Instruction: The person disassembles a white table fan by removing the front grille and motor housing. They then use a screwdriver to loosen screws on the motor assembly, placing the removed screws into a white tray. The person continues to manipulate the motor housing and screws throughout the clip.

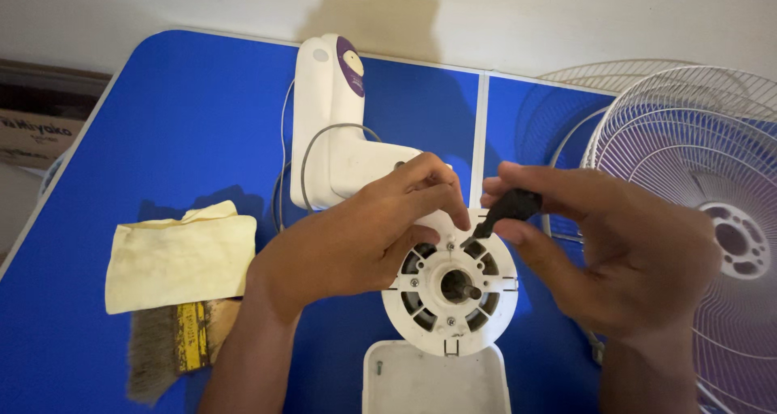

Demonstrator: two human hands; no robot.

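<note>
The right hand [623, 244] gripped a black screwdriver [503, 213] at the motor housing's [450, 288] twelve o'clock screw; the left hand [364, 236] grasped the housing.

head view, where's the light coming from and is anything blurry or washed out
Head view: light comes from the near side, throwing a soft shadow on the wall behind the fan motor housing; the blue table darkens at its corners. The left hand, right hand and black screwdriver look fairly sharp; the white fan grille is pale at the right edge, wires slightly soft.
</note>
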